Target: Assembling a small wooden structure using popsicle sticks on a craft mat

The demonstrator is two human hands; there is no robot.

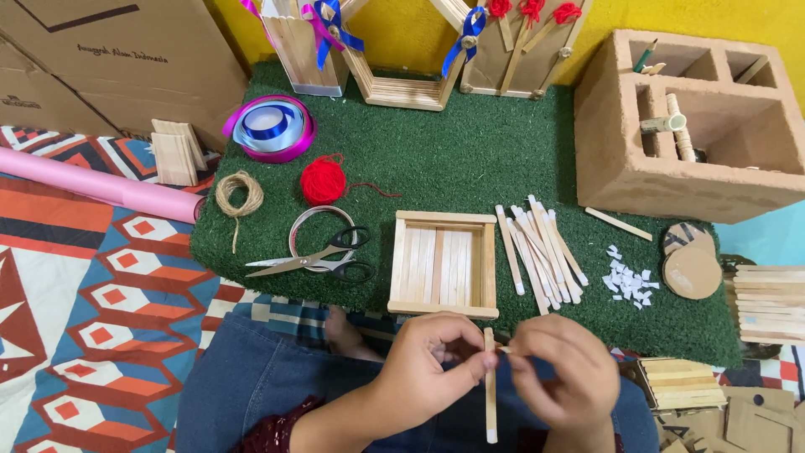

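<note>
My left hand (436,361) pinches a wooden craft stick (490,394) near its upper end and holds it upright over my lap. My right hand (563,369) is closed at the same spot on the stick, fingertips touching a small white bit on its side. Just beyond my hands lies a square tray of wooden sticks (444,263) on green artificial turf (470,159). A loose pile of several wooden sticks (541,247) lies to the tray's right.
Scissors (323,260) and a tape ring lie left of the tray, with red yarn (323,181), twine (238,193) and ribbon rolls (270,127) behind. White paper bits (629,281), cardboard discs (691,270), a brown block organiser (688,126) and stick stacks (771,302) sit right. A pink paper roll (101,186) lies left.
</note>
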